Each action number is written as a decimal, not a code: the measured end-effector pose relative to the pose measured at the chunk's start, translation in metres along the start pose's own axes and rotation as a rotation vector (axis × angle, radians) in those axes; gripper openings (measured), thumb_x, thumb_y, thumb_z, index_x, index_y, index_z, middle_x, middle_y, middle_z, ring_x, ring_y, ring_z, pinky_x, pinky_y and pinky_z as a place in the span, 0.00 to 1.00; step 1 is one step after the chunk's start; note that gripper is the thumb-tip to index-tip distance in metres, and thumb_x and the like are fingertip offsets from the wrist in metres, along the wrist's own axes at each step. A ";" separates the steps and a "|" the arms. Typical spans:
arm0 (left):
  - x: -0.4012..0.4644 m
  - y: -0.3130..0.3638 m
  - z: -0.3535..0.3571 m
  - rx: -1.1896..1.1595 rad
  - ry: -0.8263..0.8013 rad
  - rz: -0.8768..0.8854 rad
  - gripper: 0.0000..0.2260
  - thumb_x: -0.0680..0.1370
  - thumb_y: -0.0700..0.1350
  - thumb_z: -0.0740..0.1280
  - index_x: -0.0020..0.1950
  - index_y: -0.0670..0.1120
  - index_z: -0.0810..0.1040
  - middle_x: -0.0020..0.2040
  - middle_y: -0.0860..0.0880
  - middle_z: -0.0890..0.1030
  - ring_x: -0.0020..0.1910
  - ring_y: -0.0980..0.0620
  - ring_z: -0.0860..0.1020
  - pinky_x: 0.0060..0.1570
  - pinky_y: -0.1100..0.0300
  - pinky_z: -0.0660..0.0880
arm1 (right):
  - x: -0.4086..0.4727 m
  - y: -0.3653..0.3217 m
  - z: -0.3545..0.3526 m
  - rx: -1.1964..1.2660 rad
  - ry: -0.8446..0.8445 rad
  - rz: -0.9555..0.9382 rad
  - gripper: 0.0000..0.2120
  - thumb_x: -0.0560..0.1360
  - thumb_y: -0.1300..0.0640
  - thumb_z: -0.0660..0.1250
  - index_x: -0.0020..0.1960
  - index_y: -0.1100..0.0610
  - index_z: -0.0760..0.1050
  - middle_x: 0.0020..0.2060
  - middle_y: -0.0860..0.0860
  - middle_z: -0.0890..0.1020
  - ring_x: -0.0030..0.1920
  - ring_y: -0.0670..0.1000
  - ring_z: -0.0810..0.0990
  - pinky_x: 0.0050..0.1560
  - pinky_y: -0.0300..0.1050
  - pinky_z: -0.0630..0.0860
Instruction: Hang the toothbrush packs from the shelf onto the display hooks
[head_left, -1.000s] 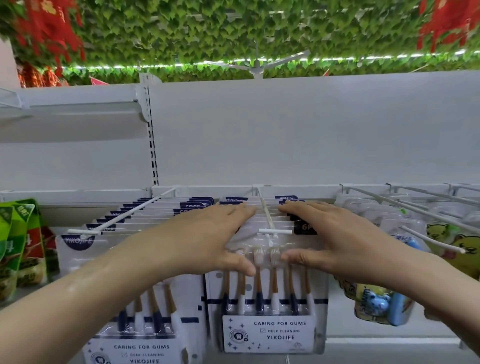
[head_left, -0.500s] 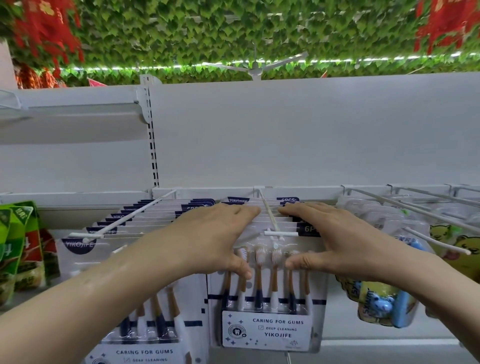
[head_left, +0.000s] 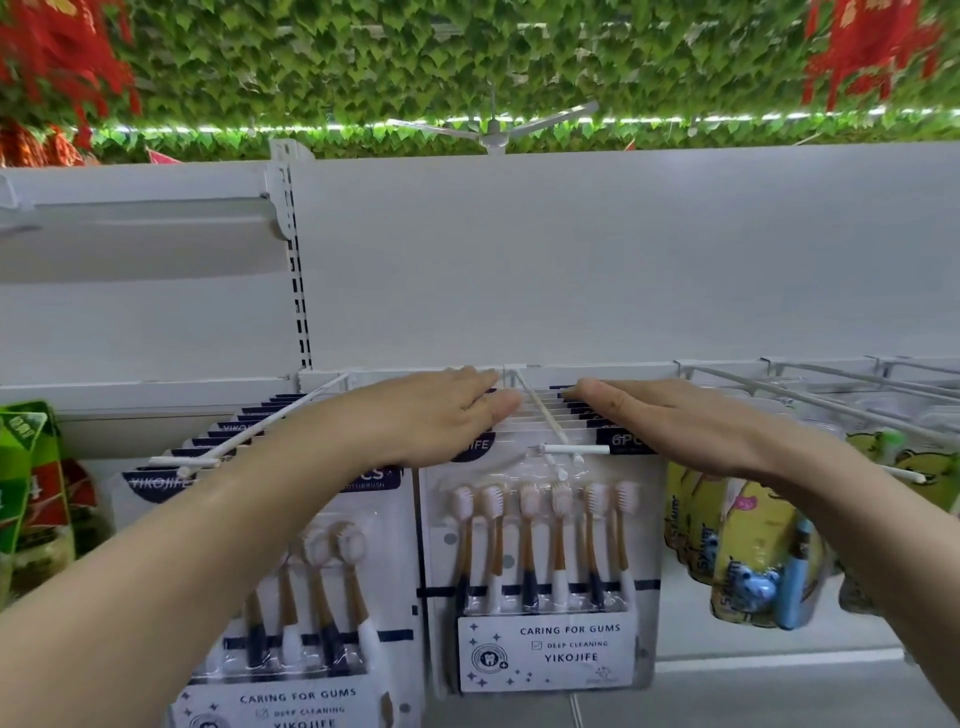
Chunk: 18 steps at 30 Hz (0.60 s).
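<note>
Two rows of toothbrush packs (head_left: 545, 571) already hang full on the display hooks (head_left: 540, 421). Left hand (head_left: 436, 421) and right hand (head_left: 670, 421) lie flat, fingers straight, atop the middle row. Remaining shelf stock probably out of view.

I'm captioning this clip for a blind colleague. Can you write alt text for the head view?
Two bare hands, left hand and right hand, lie flat with straight fingers on a row of toothbrush packs hanging on a white display hook. More packs hang on the left hook; yellow cartoon packs hang to the right.
</note>
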<state>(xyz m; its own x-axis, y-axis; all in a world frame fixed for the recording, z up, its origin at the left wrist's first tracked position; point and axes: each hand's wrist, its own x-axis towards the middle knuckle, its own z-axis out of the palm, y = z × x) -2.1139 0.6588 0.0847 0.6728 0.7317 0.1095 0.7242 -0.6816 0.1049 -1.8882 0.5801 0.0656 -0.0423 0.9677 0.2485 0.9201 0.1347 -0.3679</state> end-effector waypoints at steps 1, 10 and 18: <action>0.006 0.000 0.001 -0.008 -0.014 -0.012 0.29 0.82 0.62 0.44 0.81 0.52 0.50 0.81 0.54 0.52 0.80 0.57 0.50 0.75 0.62 0.46 | 0.004 -0.001 0.000 0.008 -0.015 0.020 0.38 0.74 0.27 0.42 0.77 0.41 0.64 0.76 0.40 0.65 0.76 0.44 0.63 0.73 0.43 0.57; 0.036 -0.007 0.001 -0.056 -0.193 -0.037 0.28 0.81 0.66 0.41 0.80 0.60 0.51 0.81 0.57 0.51 0.80 0.53 0.51 0.78 0.48 0.46 | 0.042 0.004 0.006 0.193 -0.146 0.133 0.47 0.67 0.18 0.47 0.76 0.43 0.66 0.77 0.42 0.65 0.76 0.46 0.64 0.79 0.54 0.55; 0.047 -0.010 0.004 -0.038 -0.241 -0.065 0.26 0.82 0.65 0.40 0.80 0.61 0.47 0.81 0.56 0.48 0.80 0.51 0.48 0.78 0.46 0.46 | 0.055 -0.002 0.006 0.199 -0.151 0.170 0.45 0.72 0.21 0.46 0.77 0.47 0.66 0.77 0.45 0.65 0.77 0.47 0.63 0.79 0.53 0.54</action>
<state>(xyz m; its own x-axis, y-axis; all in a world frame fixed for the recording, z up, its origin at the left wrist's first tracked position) -2.0888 0.7004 0.0851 0.6453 0.7515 -0.1370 0.7636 -0.6298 0.1419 -1.8944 0.6345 0.0749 0.0345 0.9987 0.0382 0.8253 -0.0069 -0.5646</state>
